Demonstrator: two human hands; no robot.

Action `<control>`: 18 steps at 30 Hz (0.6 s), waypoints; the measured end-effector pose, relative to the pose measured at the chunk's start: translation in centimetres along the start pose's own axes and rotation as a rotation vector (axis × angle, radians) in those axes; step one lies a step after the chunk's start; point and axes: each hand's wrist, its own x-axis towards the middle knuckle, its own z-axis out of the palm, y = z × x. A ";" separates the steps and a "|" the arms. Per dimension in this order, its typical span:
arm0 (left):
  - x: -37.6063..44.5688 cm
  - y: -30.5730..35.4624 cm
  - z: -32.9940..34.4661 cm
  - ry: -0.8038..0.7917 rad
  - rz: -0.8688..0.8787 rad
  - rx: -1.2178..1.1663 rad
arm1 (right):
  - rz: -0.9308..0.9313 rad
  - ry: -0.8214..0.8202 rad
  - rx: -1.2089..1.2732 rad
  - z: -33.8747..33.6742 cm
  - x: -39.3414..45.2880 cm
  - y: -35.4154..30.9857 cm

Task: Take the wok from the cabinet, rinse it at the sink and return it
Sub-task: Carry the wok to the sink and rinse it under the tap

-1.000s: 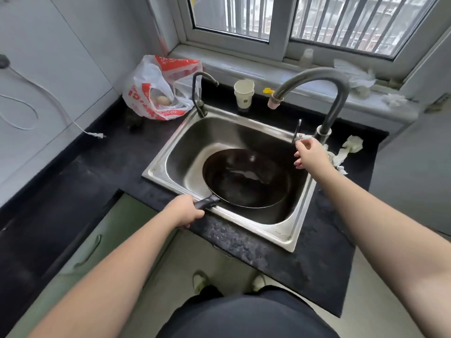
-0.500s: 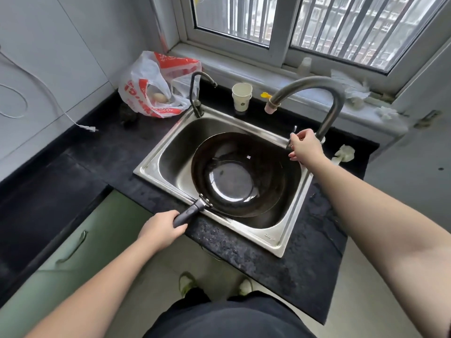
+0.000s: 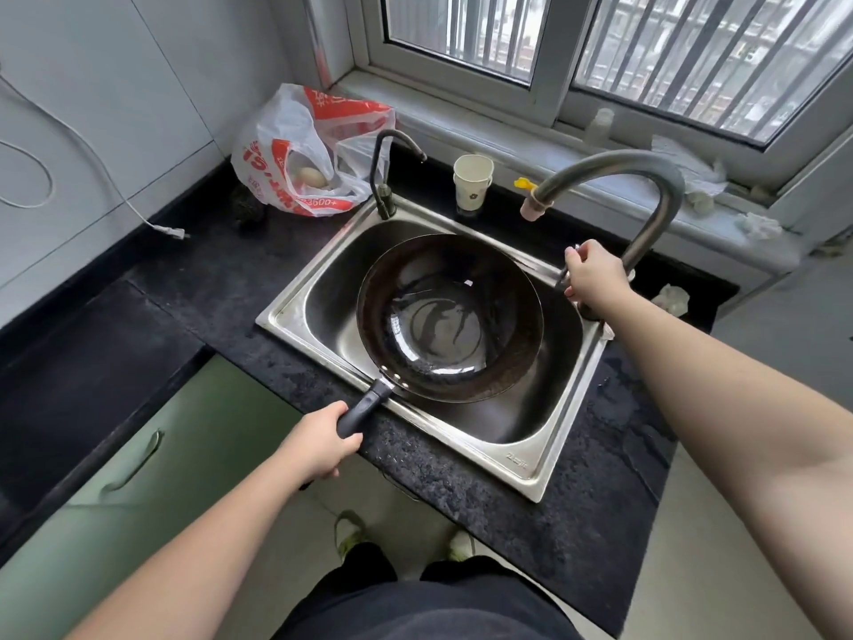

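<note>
Left hand (image 3: pixel 321 443) clenched around the dark handle (image 3: pixel 364 405) of the wok (image 3: pixel 450 318), near the front edge of the black countertop (image 3: pixel 240 288); right hand (image 3: pixel 595 277) closed on the lever (image 3: pixel 568 265) at the base of the tall curved faucet (image 3: pixel 646 187), fingers wrapped over it. Wok held over the steel sink (image 3: pixel 521 455), bowl facing up, rim about level with the sink's rim and filling most of the basin, handle reaching out across the front left edge. Wet sheen and pale streaks on the wok's dark bottom. Faucet spout with a pinkish tip arching over the back of the basin, just behind the wok's far rim. No stream visible from the spout. Smaller dark tap (image 3: pixel 385 177) at the back left corner of the sink. White paper cup (image 3: pixel 471 182) upright on the countertop behind the basin, between the two taps. Red and white plastic bag (image 3: pixel 300 150) slumped in the back left corner, a pale egg-like shape visible inside. Green cabinet door (image 3: pixel 152 459) below the countertop at left. Barred window (image 3: pixel 600 53) above the sill.
</note>
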 end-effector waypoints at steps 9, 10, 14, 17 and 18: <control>0.7 -0.2 -0.1 0.079 -0.014 0.144 | -0.050 -0.038 -0.083 0.6 1.4 -0.5; 0.7 -0.2 -0.1 0.083 -0.014 0.145 | -0.055 -0.054 -0.083 0.7 1.5 -0.6; 0.8 -0.4 0.0 0.101 -0.020 0.138 | -0.058 -0.130 -0.119 1.1 1.7 -1.0; 0.9 -0.5 0.1 0.111 -0.027 0.149 | -0.044 -0.143 -0.125 1.3 1.7 -1.2; 0.9 -0.5 0.1 0.112 -0.031 0.157 | -0.044 -0.141 -0.121 1.4 1.7 -1.3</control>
